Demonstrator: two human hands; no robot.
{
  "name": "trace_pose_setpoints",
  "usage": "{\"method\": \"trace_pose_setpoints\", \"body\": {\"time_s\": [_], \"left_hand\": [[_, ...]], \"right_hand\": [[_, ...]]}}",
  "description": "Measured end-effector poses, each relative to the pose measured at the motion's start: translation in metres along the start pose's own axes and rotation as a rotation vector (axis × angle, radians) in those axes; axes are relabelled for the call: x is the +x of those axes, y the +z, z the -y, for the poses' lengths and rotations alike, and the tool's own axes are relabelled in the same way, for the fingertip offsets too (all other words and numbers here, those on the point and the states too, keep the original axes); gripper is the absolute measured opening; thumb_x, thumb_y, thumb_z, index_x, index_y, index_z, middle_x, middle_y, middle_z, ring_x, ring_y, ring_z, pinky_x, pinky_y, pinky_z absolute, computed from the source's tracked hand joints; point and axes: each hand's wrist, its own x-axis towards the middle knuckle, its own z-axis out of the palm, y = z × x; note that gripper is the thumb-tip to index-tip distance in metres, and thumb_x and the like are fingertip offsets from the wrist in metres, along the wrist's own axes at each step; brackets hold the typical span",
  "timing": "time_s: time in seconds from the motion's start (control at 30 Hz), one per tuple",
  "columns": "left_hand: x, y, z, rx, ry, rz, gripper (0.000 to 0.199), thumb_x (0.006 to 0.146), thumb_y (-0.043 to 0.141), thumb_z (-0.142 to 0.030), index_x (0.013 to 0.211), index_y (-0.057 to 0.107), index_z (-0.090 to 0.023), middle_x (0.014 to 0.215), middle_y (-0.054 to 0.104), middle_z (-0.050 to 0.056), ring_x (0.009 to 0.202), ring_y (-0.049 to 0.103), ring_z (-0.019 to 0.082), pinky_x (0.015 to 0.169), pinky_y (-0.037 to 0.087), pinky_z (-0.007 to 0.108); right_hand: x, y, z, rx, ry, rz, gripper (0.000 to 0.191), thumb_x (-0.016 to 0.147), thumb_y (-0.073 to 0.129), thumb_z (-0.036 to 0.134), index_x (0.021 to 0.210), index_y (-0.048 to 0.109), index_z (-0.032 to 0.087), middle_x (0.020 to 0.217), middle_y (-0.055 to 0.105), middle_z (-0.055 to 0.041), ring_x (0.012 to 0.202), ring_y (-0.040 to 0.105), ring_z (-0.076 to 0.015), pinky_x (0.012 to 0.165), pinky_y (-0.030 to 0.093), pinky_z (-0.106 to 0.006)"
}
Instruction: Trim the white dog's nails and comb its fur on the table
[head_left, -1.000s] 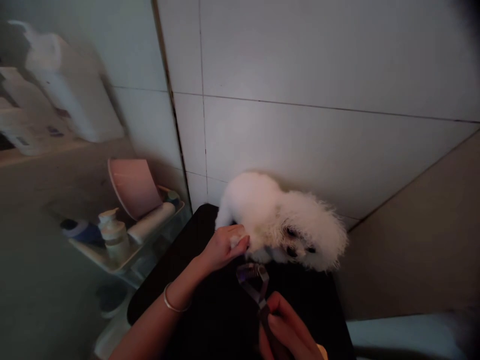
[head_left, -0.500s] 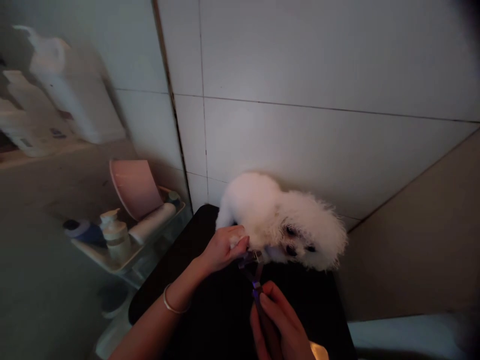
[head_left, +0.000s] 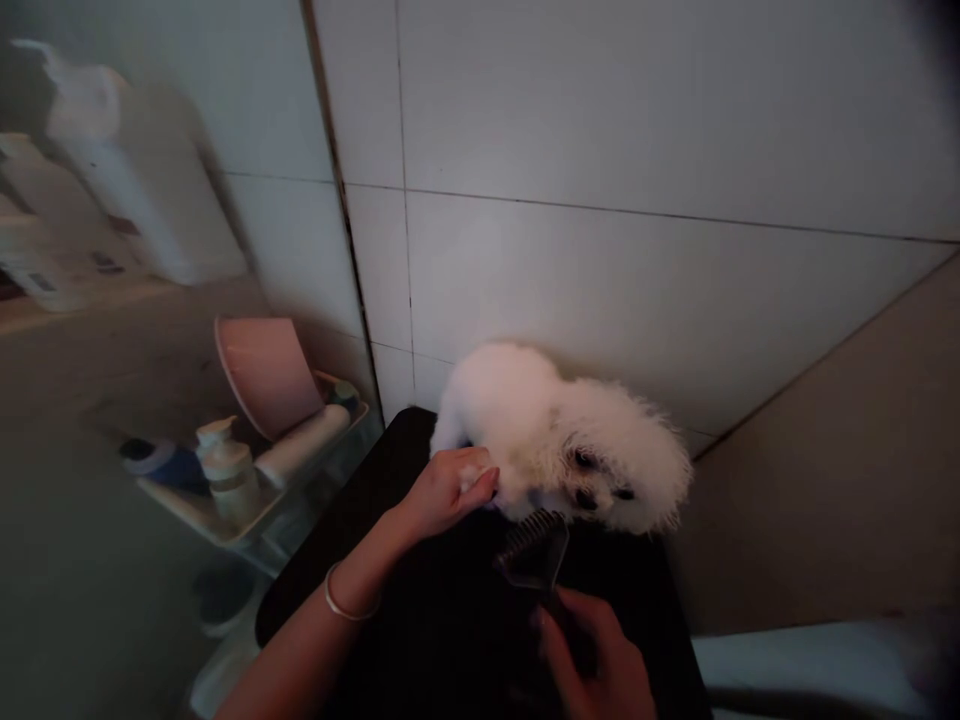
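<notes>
A fluffy white dog [head_left: 510, 390] is on a black table [head_left: 450, 610], its curly head [head_left: 630, 455] turned toward the right. My left hand [head_left: 454, 490] is closed beside the dog's chest, with white fur showing between thumb and fingers; whether this is a paw or a tuft, I cannot tell. In my right hand [head_left: 600, 660] is a dematting rake [head_left: 534, 550], gripped by its dark handle. Its row of teeth points up toward the dog, just below the chest and apart from my left hand. My right fingers are partly dark and blurred.
A tiled wall [head_left: 600, 280] stands right behind the dog. To the left, a cart tray [head_left: 247, 535] holds a pink container [head_left: 266, 375], a pump bottle [head_left: 227, 470] and a white roll [head_left: 304, 445]. Large bottles [head_left: 142, 180] stand on a shelf further left. A brown panel [head_left: 825, 480] bounds the right.
The rake has moved down and right, away from my left hand, and its teeth have turned into fuller view. My right hand has shifted right and lower. My left hand stays almost in place.
</notes>
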Motion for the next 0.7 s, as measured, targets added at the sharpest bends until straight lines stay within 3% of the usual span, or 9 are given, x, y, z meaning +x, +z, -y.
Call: {"method": "trace_pose_setpoints", "body": {"time_s": [0.1, 0.23, 0.4, 0.7], "left_hand": [[0.001, -0.002, -0.002, 0.028, -0.004, 0.027, 0.031, 0.091, 0.036, -0.028, 0.065, 0.046, -0.014, 0.064, 0.043, 0.000, 0.059, 0.039, 0.008, 0.060, 0.033, 0.021], [0.004, -0.004, -0.006, 0.039, 0.000, 0.076, 0.032, 0.091, 0.034, -0.029, 0.068, 0.049, -0.013, 0.067, 0.047, 0.001, 0.061, 0.042, 0.009, 0.062, 0.035, 0.022], [0.005, -0.008, -0.010, 0.028, -0.038, 0.082, 0.034, 0.091, 0.034, -0.030, 0.068, 0.052, -0.012, 0.066, 0.048, 0.001, 0.059, 0.042, 0.009, 0.061, 0.036, 0.022], [0.006, -0.010, -0.003, 0.033, -0.020, 0.084, 0.034, 0.091, 0.034, -0.030, 0.066, 0.050, -0.013, 0.066, 0.049, 0.001, 0.060, 0.042, 0.009, 0.062, 0.036, 0.022]], "right_hand": [[0.019, -0.007, -0.021, -0.426, -0.488, 0.054, 0.014, 0.081, 0.055, 0.022, 0.093, 0.062, 0.022, 0.075, 0.069, -0.0037, 0.062, 0.066, -0.0164, 0.058, 0.051, -0.024], [0.039, -0.010, -0.034, -0.671, -0.733, 0.078, 0.019, 0.083, 0.053, 0.017, 0.099, 0.062, 0.019, 0.083, 0.071, -0.0053, 0.069, 0.067, -0.0160, 0.063, 0.052, -0.024], [0.050, 0.002, -0.031, -0.722, -0.810, 0.046, 0.019, 0.085, 0.050, 0.016, 0.100, 0.062, 0.016, 0.081, 0.070, -0.0072, 0.068, 0.066, -0.0151, 0.062, 0.051, -0.024], [0.035, 0.004, -0.021, -0.601, -0.679, 0.152, 0.017, 0.087, 0.048, 0.018, 0.102, 0.056, 0.014, 0.074, 0.066, -0.0045, 0.060, 0.064, -0.0131, 0.056, 0.049, -0.022]]}}
